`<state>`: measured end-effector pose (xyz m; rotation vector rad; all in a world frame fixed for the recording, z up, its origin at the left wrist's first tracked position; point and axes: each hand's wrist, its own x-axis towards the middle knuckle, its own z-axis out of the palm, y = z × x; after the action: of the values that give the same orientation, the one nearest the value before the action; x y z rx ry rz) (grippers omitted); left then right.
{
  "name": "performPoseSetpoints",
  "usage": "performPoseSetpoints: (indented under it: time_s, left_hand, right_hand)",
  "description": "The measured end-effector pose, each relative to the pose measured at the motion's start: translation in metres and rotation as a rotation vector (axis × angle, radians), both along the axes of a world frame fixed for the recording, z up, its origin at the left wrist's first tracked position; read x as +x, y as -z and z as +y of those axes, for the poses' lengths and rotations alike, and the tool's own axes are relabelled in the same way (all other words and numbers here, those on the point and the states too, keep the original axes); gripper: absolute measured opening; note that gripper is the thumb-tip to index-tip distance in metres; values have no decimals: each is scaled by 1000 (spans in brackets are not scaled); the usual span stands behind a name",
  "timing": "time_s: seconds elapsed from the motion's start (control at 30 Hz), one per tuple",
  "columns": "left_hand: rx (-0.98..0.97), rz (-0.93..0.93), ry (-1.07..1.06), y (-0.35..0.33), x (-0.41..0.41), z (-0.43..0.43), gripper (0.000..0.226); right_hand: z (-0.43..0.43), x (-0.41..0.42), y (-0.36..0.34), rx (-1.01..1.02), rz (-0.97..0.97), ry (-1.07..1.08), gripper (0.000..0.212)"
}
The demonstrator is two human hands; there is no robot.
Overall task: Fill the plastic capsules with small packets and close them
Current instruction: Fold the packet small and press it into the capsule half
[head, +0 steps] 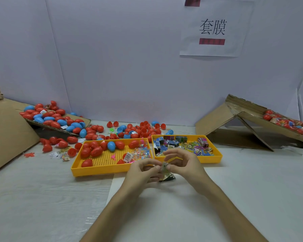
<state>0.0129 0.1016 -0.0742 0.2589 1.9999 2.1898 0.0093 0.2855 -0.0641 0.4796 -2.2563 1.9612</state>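
Packet (165, 167) pinched between left hand (142, 173) and right hand (185, 165); yellow tray (212, 159) just beyond.

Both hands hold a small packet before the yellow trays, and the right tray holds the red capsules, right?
No. The head view shows the right tray holds printed packets; the red capsules sit in the left tray. The rest stands.

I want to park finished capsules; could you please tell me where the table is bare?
Bare: the table left of the left hand, in front of the left tray; also right of the right tray, before the cardboard ramp. Crowded: loose capsules behind both trays.
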Motion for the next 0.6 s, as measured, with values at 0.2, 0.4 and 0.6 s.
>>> performPoseSetpoints:
  time_s: [0.2,0.4,0.6]
  left_hand:
    - [91,-84,42,-3,0,0,12]
    - [162,-117,72,0,-2,-3,22]
    - [154,-60,83,2,-3,-5,27]
  right_hand:
    - [2,-3,1,-100,-50,-34,42]
    - [-1,-2,3,-152,-170,-186,50]
    - [1,0,2,-122,-320,-224,48]
